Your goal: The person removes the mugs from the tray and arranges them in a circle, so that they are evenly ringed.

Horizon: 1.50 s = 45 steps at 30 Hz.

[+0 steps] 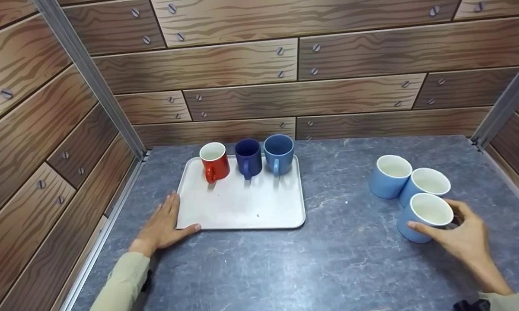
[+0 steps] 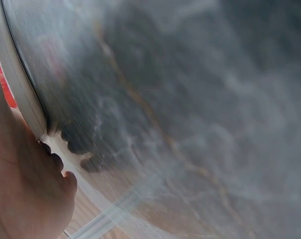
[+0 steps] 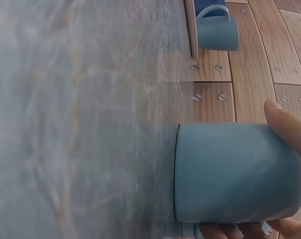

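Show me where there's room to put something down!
The tray is bare in front of its three mugs. The table is free between the tray and the three light-blue cups, and in front of the tray. It's crowded along the tray's far edge and at the cups, where the right grip holds one.

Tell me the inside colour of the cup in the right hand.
White inside the cup, best seen in the head view.

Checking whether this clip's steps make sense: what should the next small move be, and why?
Probably lift the front white-lined blue mug toward the tray: the right hand grips it, the tray's three mugs stand along its back, leaving its front bare, and the left hand rests at its near-left corner.
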Available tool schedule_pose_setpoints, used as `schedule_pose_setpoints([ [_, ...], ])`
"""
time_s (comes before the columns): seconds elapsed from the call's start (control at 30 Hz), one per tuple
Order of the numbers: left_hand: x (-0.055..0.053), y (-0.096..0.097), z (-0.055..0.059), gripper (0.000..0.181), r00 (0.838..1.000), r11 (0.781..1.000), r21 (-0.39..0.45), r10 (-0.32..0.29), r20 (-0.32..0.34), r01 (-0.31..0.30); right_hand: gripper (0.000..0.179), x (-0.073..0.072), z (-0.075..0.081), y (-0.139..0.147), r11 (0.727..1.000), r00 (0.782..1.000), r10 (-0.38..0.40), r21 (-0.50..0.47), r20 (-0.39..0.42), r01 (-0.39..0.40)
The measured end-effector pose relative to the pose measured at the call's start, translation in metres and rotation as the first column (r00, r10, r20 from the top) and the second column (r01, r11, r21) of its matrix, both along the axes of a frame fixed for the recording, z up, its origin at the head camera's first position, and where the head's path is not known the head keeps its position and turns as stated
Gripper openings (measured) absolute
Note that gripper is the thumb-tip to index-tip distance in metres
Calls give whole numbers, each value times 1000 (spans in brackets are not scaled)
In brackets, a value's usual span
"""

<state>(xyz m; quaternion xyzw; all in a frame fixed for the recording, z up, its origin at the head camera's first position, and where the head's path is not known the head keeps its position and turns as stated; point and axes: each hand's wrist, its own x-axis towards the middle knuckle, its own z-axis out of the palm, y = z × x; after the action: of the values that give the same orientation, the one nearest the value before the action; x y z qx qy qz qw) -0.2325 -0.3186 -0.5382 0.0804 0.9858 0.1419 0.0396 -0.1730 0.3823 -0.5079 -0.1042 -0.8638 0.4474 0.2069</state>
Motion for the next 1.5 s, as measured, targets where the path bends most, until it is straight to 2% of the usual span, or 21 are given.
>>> schedule_pose_setpoints([
  [0.27, 1, -1, 0, 127, 1000, 1000, 4, 1, -5, -1, 90, 1, 3, -9, 997, 997, -53, 59, 52, 50],
  [0.4, 0, -2, 0, 127, 1000, 1000, -1, 2, -13, -2, 96, 4, 7, -9, 990, 996, -2, 138, 89, -10],
  [0.57, 0, -3, 1, 127, 1000, 1000, 3, -1, -7, 1, 111, 13, 23, -5, 954, 984, 79, 275, 157, -120],
  [0.77, 0, -2, 1, 126, 1000, 1000, 6, -2, -4, 2, 108, 19, 51, -11, 918, 994, 66, 386, 86, -94],
  [1.0, -1, -1, 2, 127, 1000, 1000, 6, -1, 8, 1, 93, 10, 71, -37, 923, 983, 181, 351, -26, -161],
  [1.13, -1, -1, 1, 127, 1000, 1000, 3, -1, 11, 1, 82, 0, 73, -57, 926, 959, 261, 310, -112, -216],
  [1.23, -1, 0, 1, 128, 1000, 1000, 2, -3, 7, 3, 74, -8, 73, -73, 918, 936, 321, 291, -148, -269],
  [1.33, -1, 0, 1, 127, 1000, 1000, 3, -4, 2, 4, 62, -17, 74, -88, 907, 913, 379, 259, -154, -333],
  [1.5, -1, 0, 1, 127, 1000, 1000, 4, -7, 4, 7, 49, -30, 76, -112, 884, 895, 439, 215, -78, -415],
])
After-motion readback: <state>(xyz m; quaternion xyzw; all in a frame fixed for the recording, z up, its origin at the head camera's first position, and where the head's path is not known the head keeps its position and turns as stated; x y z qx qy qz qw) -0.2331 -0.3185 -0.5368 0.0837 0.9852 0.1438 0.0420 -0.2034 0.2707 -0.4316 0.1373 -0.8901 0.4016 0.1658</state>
